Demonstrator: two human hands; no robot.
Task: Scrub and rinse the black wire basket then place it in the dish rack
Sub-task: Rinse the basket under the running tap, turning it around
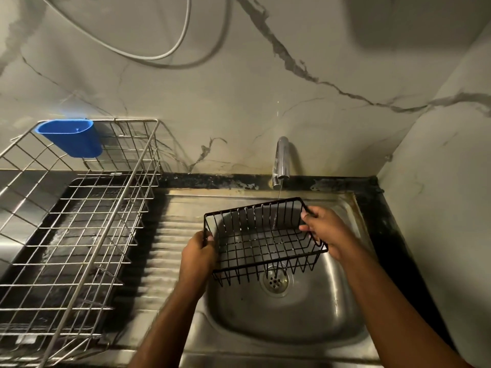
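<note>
While the black wire basket (265,241) hangs over the steel sink (305,322), tilted with its open side toward me, I note a thin stream of water from the chrome tap (281,160) running down through its far wall. Basket sits above the drain (275,281), not touching the basin as far as I can tell.

My left hand (198,257) grips the basket's left end, fingers curled round the rim wire, thumb on the inside. My right hand (325,231) grips the right end, fingers closed over the top wire near the far corner. Both forearms come up from the bottom edge of the view.

Left of the bowl: the ribbed draining board (164,251) of the sink, wet. Beyond that, the dish rack (79,213), bare metal wire, stands on the dark surface (393,235) over a black tray (69,251). Blue plastic cup holder (71,138) hooked on the rack's far rim. Marble-pattern wall (239,88) behind, a white hose (159,55) looping across it.
</note>
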